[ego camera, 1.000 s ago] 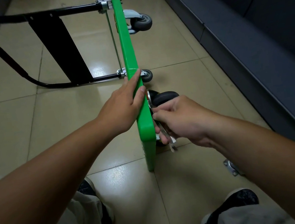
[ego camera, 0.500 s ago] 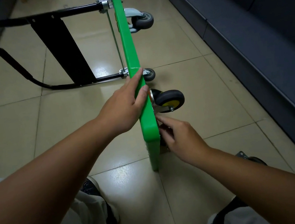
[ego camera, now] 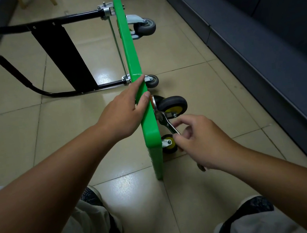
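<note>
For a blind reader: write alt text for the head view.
A right hand pinches a wrench at the mount of a yellow-hubbed caster on a green cart deck tipped on edge; the left hand rests on its top edge.

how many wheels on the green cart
4: large grey caster at the far end, small grey caster past the left hand, black-yellow wheel by the wrench, yellow-hubbed wheel near the right hand.
</note>
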The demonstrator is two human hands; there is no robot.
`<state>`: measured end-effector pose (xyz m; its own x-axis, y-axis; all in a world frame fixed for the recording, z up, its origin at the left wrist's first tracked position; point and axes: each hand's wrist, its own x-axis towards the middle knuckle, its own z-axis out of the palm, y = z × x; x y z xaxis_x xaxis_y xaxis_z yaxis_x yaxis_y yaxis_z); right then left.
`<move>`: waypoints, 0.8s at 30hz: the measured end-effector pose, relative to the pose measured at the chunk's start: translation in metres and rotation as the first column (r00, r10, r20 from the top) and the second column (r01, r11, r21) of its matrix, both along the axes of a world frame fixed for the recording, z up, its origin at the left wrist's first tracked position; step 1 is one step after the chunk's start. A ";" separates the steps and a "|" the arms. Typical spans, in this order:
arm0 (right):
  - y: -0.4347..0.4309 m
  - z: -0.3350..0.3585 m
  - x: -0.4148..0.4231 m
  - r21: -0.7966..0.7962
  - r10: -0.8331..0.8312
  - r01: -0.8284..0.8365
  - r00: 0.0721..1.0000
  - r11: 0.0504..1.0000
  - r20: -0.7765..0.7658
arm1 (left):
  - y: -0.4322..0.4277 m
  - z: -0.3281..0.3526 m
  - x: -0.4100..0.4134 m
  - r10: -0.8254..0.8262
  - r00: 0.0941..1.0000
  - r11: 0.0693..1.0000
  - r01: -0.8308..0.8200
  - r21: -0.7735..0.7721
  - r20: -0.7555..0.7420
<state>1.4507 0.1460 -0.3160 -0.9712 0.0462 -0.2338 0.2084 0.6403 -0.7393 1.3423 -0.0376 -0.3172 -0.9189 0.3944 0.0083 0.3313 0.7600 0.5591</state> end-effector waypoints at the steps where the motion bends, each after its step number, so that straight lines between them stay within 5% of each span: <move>1: -0.004 0.002 -0.005 0.006 0.002 -0.002 1.000 1.000 -0.016 | 0.000 0.000 0.000 -0.001 1.000 1.000 0.001 -0.003 -0.002; 12: -0.020 -0.011 -0.020 -0.248 -0.045 0.052 0.998 0.968 0.033 | 0.005 -0.006 0.002 0.029 0.999 1.000 -0.029 0.007 -0.014; 24: -0.024 -0.076 -0.025 -0.142 -0.007 -0.026 0.974 0.989 -0.227 | 0.002 -0.007 0.000 0.002 1.000 0.999 -0.003 0.033 0.023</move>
